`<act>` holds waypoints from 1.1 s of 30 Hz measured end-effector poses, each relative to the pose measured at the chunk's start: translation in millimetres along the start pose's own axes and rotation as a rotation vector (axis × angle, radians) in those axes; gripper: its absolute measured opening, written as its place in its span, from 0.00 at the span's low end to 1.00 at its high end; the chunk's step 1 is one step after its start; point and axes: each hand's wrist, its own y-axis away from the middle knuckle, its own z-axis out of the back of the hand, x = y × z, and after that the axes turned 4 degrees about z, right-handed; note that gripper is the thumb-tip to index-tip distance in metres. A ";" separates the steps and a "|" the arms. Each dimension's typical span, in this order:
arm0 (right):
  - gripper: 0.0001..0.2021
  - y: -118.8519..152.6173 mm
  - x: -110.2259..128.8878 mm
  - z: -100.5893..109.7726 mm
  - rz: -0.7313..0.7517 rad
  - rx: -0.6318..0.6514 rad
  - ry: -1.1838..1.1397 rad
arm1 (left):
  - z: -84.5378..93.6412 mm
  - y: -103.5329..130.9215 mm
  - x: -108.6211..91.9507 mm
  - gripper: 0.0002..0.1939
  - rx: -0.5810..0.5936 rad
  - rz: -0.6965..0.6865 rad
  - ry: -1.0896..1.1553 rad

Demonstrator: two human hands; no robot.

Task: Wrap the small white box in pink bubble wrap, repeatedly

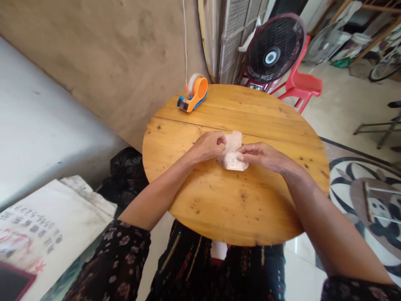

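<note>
A pale, pinkish-white folded packet point(233, 161), paper-like, lies near the middle of the round wooden table point(219, 213). One flap of it stretches away from me, and faint square markings show on its near part. My right hand point(261, 155) grips the packet's right side between thumb and fingers. Curled closed at the packet's upper left is my left hand point(210, 144); whatever its fingers hold is hidden. Toward the back left of the table stands an orange and blue tape dispenser point(197, 94) with a roll of clear tape.
A fan point(272, 52) and a red plastic chair point(305, 85) stand behind the table. On the left are a black plastic bag point(125, 171) and a white printed sack point(59, 217). A white cord point(185, 42) hangs along the wall.
</note>
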 end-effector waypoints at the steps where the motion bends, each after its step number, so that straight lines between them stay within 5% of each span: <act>1: 0.18 -0.6 -1.1 0.9 0.013 -0.003 0.033 | 1.2 1.2 -0.3 0.10 0.005 -0.031 0.047; 5: 0.20 -2.3 -3.8 2.9 0.068 0.001 0.139 | 0.8 2.9 0.3 0.10 -0.051 -0.077 0.156; 9: 0.23 -0.5 -2.9 -0.2 0.114 -0.012 0.200 | -7.2 -0.7 3.9 0.08 -0.128 0.025 0.137; 16: 0.23 2.9 -0.7 -7.5 0.166 -0.044 0.243 | -19.7 -5.8 4.2 0.11 -0.051 0.096 0.063; 28: 0.21 1.6 -5.0 -7.4 0.153 -0.031 0.230 | -13.8 -5.7 -2.1 0.16 -0.022 0.109 0.140; 33: 0.21 1.0 -3.9 -7.9 0.153 -0.015 0.220 | -18.8 -8.1 0.5 0.09 -0.067 0.106 0.112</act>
